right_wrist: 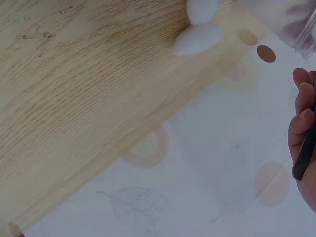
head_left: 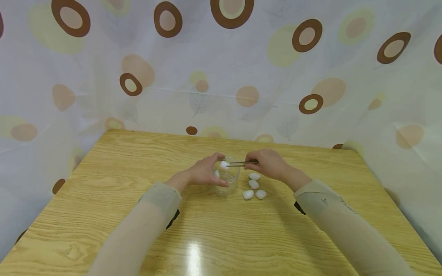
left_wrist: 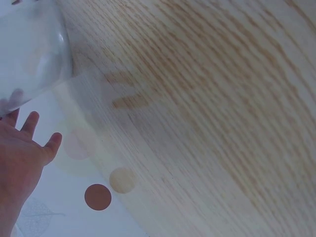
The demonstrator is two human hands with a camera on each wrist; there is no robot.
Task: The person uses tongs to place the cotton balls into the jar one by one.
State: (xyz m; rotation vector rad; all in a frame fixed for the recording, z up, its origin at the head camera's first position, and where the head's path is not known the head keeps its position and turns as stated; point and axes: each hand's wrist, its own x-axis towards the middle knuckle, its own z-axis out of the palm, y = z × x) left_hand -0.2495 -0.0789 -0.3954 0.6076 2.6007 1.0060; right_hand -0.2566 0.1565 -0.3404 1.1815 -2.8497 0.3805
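My left hand [head_left: 207,171] holds a clear round jar [head_left: 230,183] from its left side, thumb and fingers spread round the wall. My right hand [head_left: 269,164] grips metal tweezers [head_left: 238,164], which reach left across the jar's mouth. A white cotton ball [head_left: 224,165] is at the tweezers' tips, over the opening. Another bit of white shows inside the jar near the left thumb, partly hidden. In the right wrist view, the dark end of the tweezers [right_wrist: 305,155] lies against the palm, fingers curled round it. The left wrist view shows the jar's wall [left_wrist: 39,59] beside the fingers.
Several more cotton balls [head_left: 253,184] lie on the wooden table [head_left: 221,230] just right of the jar, below the right hand. A patterned sheet [head_left: 221,76] hangs behind the table's far edge and along both sides.
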